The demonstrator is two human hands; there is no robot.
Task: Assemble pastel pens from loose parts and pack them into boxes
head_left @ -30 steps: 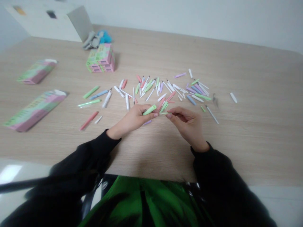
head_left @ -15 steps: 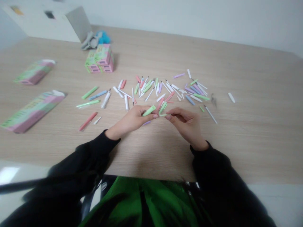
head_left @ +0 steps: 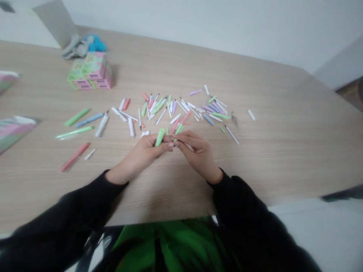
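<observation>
My left hand [head_left: 149, 150] is closed around a light green pen tube [head_left: 160, 137], which tilts up with its open end away from me. Against its fingertips, my right hand [head_left: 196, 150] is pinched on a small light green pen part [head_left: 175, 140], mostly covered by the fingers. Whether that part touches anything in the left hand cannot be made out. Just beyond the fingers lie a green pen piece [head_left: 179, 128] and a red pen piece [head_left: 185, 117]. White pen refills [head_left: 161, 116] with dark tips are scattered behind them.
At the left lie a red pen [head_left: 75, 157], a blue pen [head_left: 89, 119] and a green pen in a clear sleeve [head_left: 75, 132]. Pink-and-green boxes [head_left: 93, 71] are stacked farther back, near grey and blue cloth [head_left: 96, 43]. A larger carton [head_left: 15, 130] sits at the left edge.
The view has swung right, so the table things sit farther left. My hands have come together until their fingertips meet, and the green tube stands steeper in my left hand.
</observation>
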